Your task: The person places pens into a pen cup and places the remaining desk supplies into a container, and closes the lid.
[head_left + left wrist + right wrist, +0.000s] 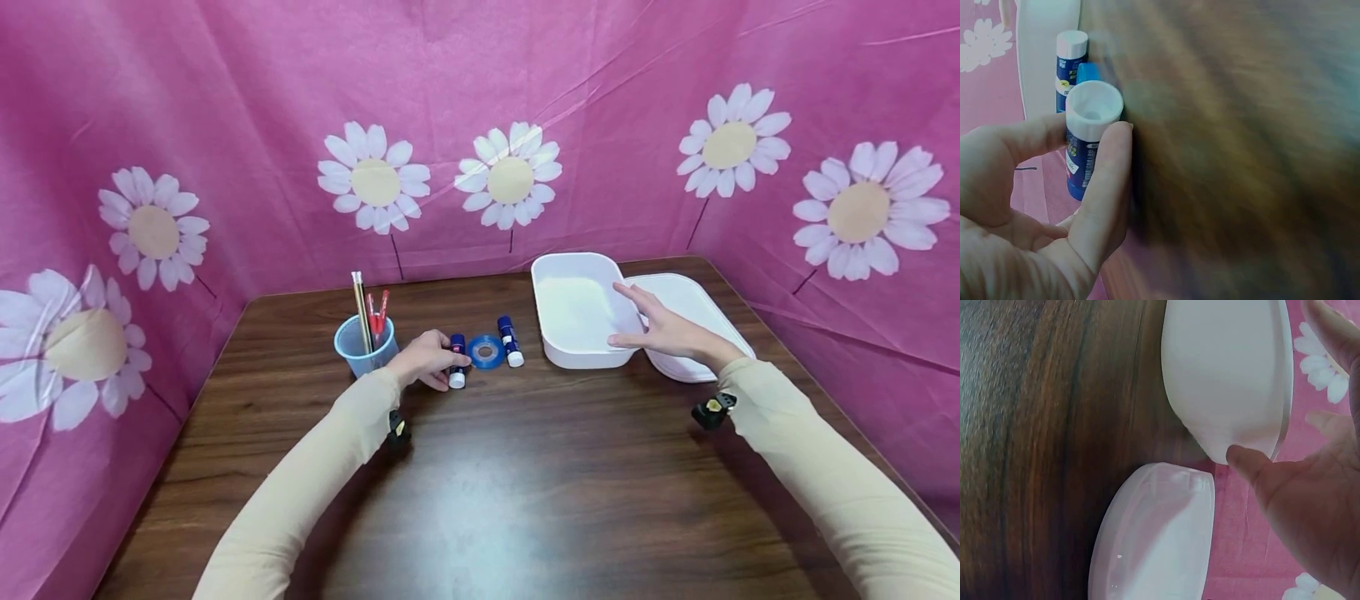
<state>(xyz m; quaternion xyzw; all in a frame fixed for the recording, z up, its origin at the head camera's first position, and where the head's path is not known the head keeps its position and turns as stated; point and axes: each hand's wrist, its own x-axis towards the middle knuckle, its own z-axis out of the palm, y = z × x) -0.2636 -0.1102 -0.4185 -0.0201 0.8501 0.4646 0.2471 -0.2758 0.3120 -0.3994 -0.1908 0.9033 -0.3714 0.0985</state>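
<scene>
My left hand (426, 358) pinches a blue glue stick (1082, 156) with a white end between thumb and fingers, at the table's middle. Just right of it lies a roll of blue tape (496, 359). Beyond the tape is a second blue and white glue stick (508, 336). My right hand (667, 329), fingers spread, is at the right side of a white open box (581, 358). Whether it touches the box's rim, I cannot tell. Nothing is held in it. A white lid (1179, 550) lies right of the box, partly behind that hand.
Left of my left hand stands a light blue cup (363, 361) holding pencils (362, 310) and red pens (383, 310). A pink cloth with white flowers hangs around the back and sides of the brown wooden table (480, 467).
</scene>
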